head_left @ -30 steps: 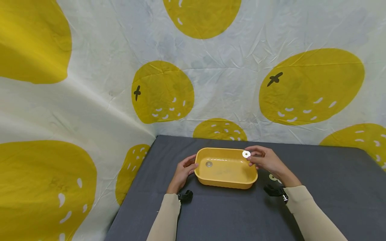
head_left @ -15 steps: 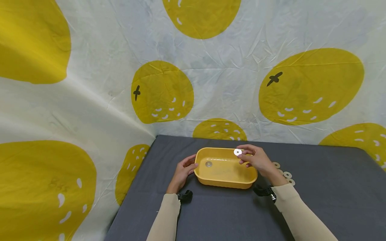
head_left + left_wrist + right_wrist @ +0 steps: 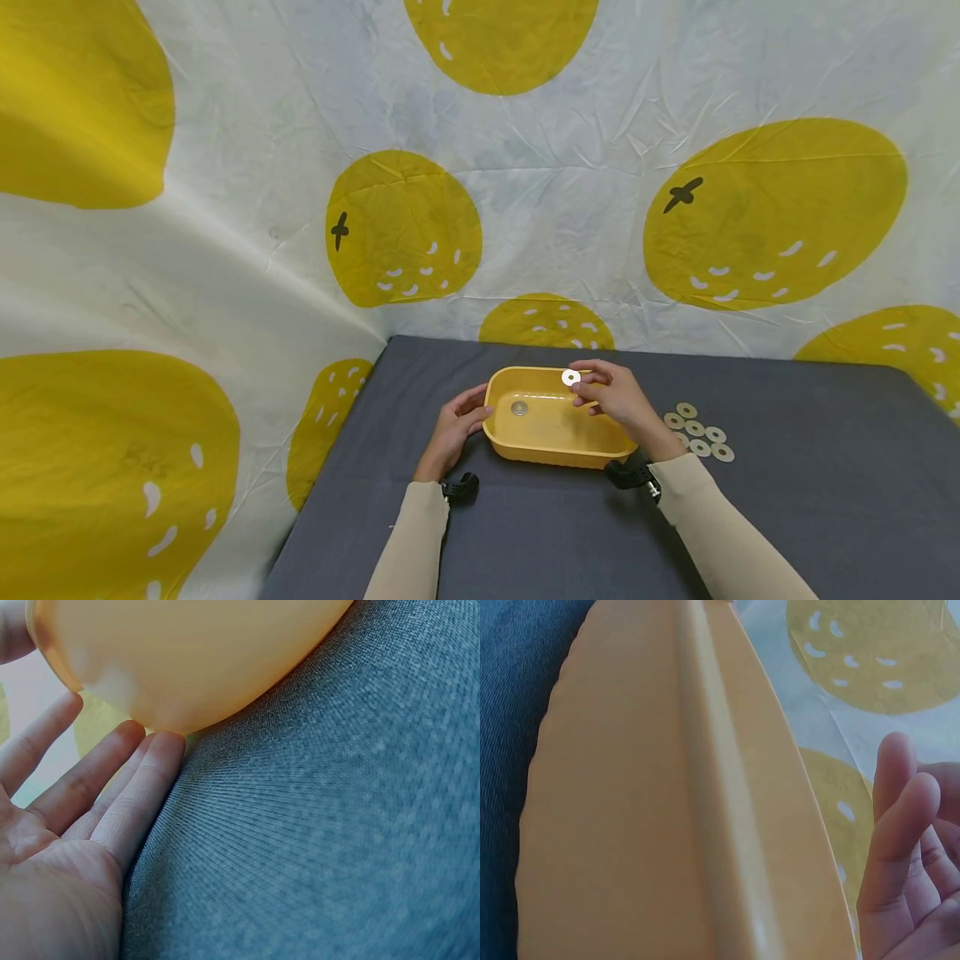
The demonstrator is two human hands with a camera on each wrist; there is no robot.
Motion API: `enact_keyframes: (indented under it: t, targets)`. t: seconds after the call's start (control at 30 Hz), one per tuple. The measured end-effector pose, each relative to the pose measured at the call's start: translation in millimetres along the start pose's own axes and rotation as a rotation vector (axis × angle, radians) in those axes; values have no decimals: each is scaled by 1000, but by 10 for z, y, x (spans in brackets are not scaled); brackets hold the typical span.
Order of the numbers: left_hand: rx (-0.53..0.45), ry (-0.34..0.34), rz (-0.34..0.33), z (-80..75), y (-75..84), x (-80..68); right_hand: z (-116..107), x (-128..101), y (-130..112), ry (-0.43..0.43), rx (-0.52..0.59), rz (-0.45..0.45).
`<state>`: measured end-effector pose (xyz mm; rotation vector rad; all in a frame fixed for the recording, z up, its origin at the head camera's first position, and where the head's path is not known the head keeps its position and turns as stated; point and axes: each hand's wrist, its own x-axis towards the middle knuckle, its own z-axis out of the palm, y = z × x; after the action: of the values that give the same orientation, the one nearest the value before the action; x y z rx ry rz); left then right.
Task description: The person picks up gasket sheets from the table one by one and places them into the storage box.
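A yellow plastic tub (image 3: 557, 454) stands on the dark grey table (image 3: 525, 533). One metal washer (image 3: 519, 408) lies inside it at the left. My right hand (image 3: 611, 393) hovers over the tub and pinches a white washer (image 3: 571, 377) at its fingertips. My left hand (image 3: 459, 425) rests with straight fingers (image 3: 139, 787) against the tub's left wall (image 3: 195, 660). In the right wrist view the tub's rim (image 3: 712, 795) fills the frame, with curled fingers (image 3: 896, 825) at the right.
Several loose washers (image 3: 697, 432) lie on the table to the right of the tub. A white cloth with yellow fruit prints (image 3: 405, 225) hangs behind and to the left. The table's left edge (image 3: 330, 467) runs near my left arm.
My right hand has carried the white washer leftward, from the tub's right rim to over its middle. The loose washers on the table have come into view. The left hand stays put.
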<state>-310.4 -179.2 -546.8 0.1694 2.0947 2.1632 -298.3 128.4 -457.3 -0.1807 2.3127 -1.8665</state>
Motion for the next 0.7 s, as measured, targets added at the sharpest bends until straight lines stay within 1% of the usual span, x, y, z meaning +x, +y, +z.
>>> enact_keyframes:
  t: [0.17,0.47,0.7]
  targets:
    - [0,-2,-4,-11,-1,-7,95,37,8,10,11,1]
    - [6,7,-9,-13,-4,2,248,125,64,14,52,36]
    - [8,6,-10,-16,-14,12,351,175,104,21,57,47]
